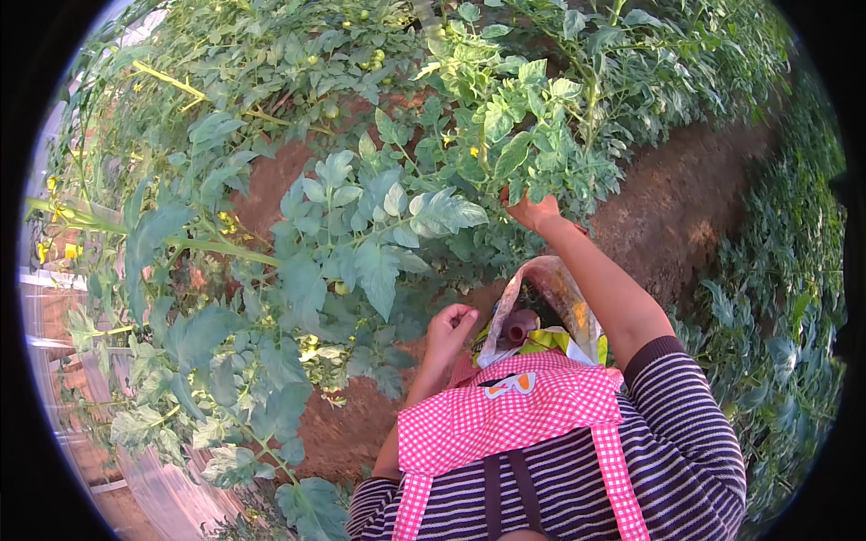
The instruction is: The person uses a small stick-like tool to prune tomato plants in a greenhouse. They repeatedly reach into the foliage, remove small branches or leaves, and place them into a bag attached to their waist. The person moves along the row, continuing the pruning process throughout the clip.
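My right hand (pixel 534 211) reaches in among the leaves of a tomato plant (pixel 524 145). Leaves cover its fingertips, so what it touches there is hidden. Lower and to the left, my left hand (pixel 450 331) is raised beside the bag with its fingers curled in and the thumb near the index finger; nothing shows in it. In front of my waist hangs an open-mouthed sack (pixel 502 314), stained inside. A dull purple object with a round opening (pixel 519 330) sits in its mouth, next to yellow-green plastic (pixel 541 340).
Tomato plants with yellow flowers and green tomatoes (pixel 374 59) crowd the left and far side. A thick stem (pixel 216 249) leans in from the left. Bare soil (pixel 683 203) runs along the right, beside more foliage (pixel 791 351). Clear plastic sheeting (pixel 162 494) borders the left.
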### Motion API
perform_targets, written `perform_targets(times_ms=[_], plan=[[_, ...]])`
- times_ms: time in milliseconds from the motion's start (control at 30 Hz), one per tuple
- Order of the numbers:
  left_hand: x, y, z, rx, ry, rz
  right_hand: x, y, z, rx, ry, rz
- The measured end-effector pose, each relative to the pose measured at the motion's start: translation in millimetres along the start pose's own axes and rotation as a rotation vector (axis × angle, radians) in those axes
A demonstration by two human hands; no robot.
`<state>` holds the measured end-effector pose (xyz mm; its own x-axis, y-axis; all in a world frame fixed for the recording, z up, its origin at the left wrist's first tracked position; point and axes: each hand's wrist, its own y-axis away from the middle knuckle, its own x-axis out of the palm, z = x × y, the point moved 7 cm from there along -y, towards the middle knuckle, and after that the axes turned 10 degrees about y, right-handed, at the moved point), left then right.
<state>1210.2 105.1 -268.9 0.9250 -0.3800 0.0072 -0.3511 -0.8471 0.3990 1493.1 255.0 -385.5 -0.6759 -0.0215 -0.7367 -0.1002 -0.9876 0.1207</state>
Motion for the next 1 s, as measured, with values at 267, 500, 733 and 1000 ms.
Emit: perform_targets(times_ms=[267,500,733,1000], plan=[[4,1,-5,0.007,-0.03,0.005,-4,4,6,-0.143,0.592,-0.352],[-2,7,7,-0.01,0.01,-0.029,-62,48,94,0.064,0.739,0.18],[6,3,4,-0.009,0.044,-0.003,-72,63,108,-0.114,0.922,0.02],[13,2,-4,0.053,0.063,0.005,-183,160,108,0.091,0.009,-0.41]])
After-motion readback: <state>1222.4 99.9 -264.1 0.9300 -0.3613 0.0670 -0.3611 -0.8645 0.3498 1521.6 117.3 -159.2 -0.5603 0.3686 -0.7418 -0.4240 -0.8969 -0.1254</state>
